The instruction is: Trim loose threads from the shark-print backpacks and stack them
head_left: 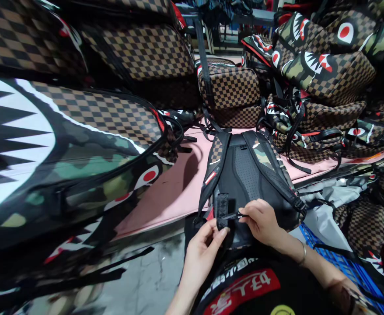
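Note:
A backpack (pixel 239 164) lies back panel up in front of me, its shoulder straps (pixel 266 159) upward and its padded mesh panel showing. Near its lower end, my left hand (pixel 205 245) pinches the end of a black webbing strap (pixel 223 203) between thumb and fingers. My right hand (pixel 260 221) is closed on a small, slim dark tool (pixel 233 215), whose tip reaches across to the strap just above my left thumb. Exactly what kind of tool it is, I cannot make out. A red tag (pixel 211 176) shows on the left shoulder strap.
Large checkered and camouflage backpacks (pixel 106 122) are stacked close on my left. More bags (pixel 329 83) are piled at the back right, and one checkered bag (pixel 229 87) stands behind. The pink tabletop (pixel 175 197) lies beneath. A blue crate (pixel 336 258) stands low on the right.

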`<state>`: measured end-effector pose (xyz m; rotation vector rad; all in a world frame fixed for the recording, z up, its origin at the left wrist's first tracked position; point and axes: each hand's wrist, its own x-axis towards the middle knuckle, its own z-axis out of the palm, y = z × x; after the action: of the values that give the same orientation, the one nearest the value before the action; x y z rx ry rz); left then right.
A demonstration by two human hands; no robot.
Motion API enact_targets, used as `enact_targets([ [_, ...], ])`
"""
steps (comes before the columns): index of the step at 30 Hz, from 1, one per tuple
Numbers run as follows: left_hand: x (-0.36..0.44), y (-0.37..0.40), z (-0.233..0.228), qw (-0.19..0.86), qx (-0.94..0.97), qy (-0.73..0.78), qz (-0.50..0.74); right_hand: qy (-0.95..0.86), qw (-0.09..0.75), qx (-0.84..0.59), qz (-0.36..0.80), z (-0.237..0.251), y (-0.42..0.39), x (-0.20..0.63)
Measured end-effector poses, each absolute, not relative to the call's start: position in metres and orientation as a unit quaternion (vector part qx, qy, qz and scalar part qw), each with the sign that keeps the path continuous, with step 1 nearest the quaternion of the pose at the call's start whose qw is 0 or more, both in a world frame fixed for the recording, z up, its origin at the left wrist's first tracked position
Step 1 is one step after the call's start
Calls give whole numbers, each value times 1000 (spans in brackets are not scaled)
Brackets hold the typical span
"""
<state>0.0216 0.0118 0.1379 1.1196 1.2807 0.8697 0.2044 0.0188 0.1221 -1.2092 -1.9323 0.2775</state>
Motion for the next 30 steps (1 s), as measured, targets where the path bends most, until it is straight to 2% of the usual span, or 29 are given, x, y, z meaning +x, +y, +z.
enact_targets([
  [15, 17, 10, 117, 584, 492, 549, 341, -773, 388, -472, 171, 130, 21, 201],
  [19, 19, 7, 118, 543, 518, 564, 346, -772, 381, -482, 160, 131, 21, 201],
  [23, 24, 7, 122, 516, 521, 576, 362, -761, 407, -474, 178, 130, 21, 199],
  [27, 7, 17, 124, 537, 418, 613, 401, -713, 459, -475, 235, 133, 14, 203],
  [30, -26, 32, 125, 453, 352, 694, 435, -646, 468, -532, 286, 134, 6, 230],
])
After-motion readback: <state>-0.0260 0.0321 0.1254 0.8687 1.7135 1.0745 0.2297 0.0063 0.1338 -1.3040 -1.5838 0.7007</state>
